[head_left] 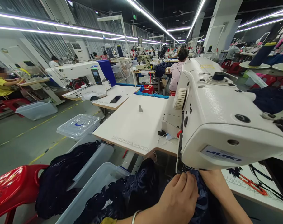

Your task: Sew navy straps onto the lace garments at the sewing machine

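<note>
A white JUKI sewing machine (216, 118) stands on a white table (132, 124) in front of me. Dark navy lace fabric (136, 186) lies under its head and spills off the table's near edge. My left hand (178, 196) is closed on this fabric just below the machine's needle end, fingers curled over a fold. My right hand is hidden under the machine head; only its forearm (223, 193) shows, reaching in beside the left hand. The needle itself is out of sight.
Clear plastic bins (94, 183) with more dark fabric stand at my left, next to a red stool (12, 186) and a lidded bin (78, 124). Red-handled scissors (251, 183) lie on the table at right. Other people sit at sewing machines behind.
</note>
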### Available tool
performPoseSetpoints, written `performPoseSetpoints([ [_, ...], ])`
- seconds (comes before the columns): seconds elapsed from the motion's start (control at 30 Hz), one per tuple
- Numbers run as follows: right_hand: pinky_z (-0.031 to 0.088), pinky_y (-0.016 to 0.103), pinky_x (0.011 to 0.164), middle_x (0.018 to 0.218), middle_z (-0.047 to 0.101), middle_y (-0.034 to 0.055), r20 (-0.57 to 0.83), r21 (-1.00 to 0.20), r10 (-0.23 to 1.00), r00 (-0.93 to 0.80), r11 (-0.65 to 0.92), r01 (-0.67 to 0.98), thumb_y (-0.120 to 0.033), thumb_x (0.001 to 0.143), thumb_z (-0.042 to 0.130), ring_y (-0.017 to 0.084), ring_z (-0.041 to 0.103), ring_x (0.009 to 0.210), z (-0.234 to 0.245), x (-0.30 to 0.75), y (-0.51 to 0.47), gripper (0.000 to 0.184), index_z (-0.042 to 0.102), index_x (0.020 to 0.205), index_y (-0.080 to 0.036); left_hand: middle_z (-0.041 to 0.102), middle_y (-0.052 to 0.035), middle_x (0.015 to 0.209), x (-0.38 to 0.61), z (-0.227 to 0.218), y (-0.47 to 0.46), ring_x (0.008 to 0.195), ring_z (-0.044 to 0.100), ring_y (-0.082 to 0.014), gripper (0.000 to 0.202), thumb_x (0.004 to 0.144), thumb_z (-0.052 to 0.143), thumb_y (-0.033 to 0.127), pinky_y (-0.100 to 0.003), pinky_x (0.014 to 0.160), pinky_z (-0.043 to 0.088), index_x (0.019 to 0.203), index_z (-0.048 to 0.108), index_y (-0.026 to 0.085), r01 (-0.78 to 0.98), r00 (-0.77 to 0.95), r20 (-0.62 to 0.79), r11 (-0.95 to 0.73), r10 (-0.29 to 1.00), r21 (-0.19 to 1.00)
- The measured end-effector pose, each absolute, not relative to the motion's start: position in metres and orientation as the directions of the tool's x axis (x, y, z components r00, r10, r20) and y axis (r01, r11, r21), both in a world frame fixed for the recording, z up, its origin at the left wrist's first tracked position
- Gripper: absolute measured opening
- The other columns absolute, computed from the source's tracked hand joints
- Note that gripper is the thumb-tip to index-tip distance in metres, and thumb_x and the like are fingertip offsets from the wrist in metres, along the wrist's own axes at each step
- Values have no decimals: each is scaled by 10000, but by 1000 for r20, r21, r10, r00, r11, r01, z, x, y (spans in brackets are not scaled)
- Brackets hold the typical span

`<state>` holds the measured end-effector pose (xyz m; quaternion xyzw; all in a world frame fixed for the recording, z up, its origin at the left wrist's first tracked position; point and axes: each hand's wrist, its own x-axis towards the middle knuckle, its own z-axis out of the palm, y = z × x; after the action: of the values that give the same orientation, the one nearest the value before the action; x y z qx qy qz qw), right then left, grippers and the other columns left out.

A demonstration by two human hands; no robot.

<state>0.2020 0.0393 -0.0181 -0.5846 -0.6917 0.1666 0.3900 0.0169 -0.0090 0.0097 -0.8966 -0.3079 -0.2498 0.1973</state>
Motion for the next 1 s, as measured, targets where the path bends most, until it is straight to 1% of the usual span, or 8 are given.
performPoseSetpoints([
  [0.2, 525, 457, 868, 767, 752, 90, 451, -582, 891, -40, 328, 744, -247, 812, 440, 314, 679, 950, -27, 205, 46, 310, 743, 745, -245, 629, -111, 1173, 21, 8, -5, 1046, 583, -190, 374, 1019, 413, 342, -292, 914, 463, 1192, 596, 65, 673, 669, 545, -723, 505, -157],
  [0.33, 523, 461, 865, 723, 744, 83, 502, -527, 864, -43, 345, 777, -198, 752, 481, 324, 671, 952, -33, 208, 48, 261, 736, 737, -253, 632, -109, 1172, 21, 9, -4, 1056, 576, -189, 400, 1015, 424, 386, -294, 926, 453, 1187, 599, 70, 672, 677, 529, -723, 512, -160],
  [0.43, 521, 472, 864, 734, 746, 73, 564, -463, 824, -58, 373, 804, -177, 760, 436, 320, 672, 949, -35, 207, 47, 312, 736, 737, -260, 642, -101, 1147, 21, 10, -3, 1040, 579, -188, 394, 1021, 406, 373, -290, 922, 449, 1168, 611, 70, 675, 660, 563, -723, 498, -151],
  [0.57, 528, 476, 852, 738, 750, 66, 596, -437, 800, -67, 394, 809, -137, 737, 410, 322, 672, 955, -37, 205, 46, 346, 733, 712, -257, 643, -100, 1140, 22, 10, -4, 1027, 581, -185, 384, 1031, 380, 339, -284, 914, 444, 1159, 619, 67, 677, 642, 593, -723, 487, -139],
  [0.7, 539, 439, 838, 746, 755, 61, 589, -461, 805, -71, 407, 789, -110, 715, 425, 315, 666, 969, -37, 205, 46, 341, 733, 701, -258, 637, -100, 1152, 22, 9, -4, 1035, 577, -182, 374, 1029, 390, 333, -284, 927, 434, 1168, 618, 72, 664, 662, 566, -734, 491, -140],
  [0.83, 537, 418, 831, 833, 762, 64, 547, -518, 834, -72, 404, 754, -136, 738, 449, 316, 653, 1001, -35, 205, 45, 321, 742, 772, -263, 627, -111, 1172, 23, 9, -5, 1036, 573, -199, 352, 1018, 413, 302, -303, 899, 443, 1188, 612, 68, 674, 661, 563, -722, 496, -155],
  [0.93, 537, 422, 824, 865, 762, 78, 496, -585, 866, -67, 390, 711, -167, 749, 484, 326, 653, 995, -33, 204, 45, 282, 743, 810, -259, 630, -108, 1165, 24, 12, -6, 1017, 574, -206, 328, 1011, 417, 276, -308, 862, 448, 1165, 628, 78, 682, 655, 584, -707, 479, -186],
  [1.0, 537, 421, 817, 842, 762, 83, 462, -631, 885, -63, 378, 677, -178, 754, 490, 325, 662, 970, -31, 202, 46, 265, 741, 790, -257, 638, -96, 1144, 25, 13, -6, 1005, 574, -199, 320, 1010, 418, 279, -304, 852, 445, 1144, 640, 90, 685, 655, 592, -699, 470, -204],
])
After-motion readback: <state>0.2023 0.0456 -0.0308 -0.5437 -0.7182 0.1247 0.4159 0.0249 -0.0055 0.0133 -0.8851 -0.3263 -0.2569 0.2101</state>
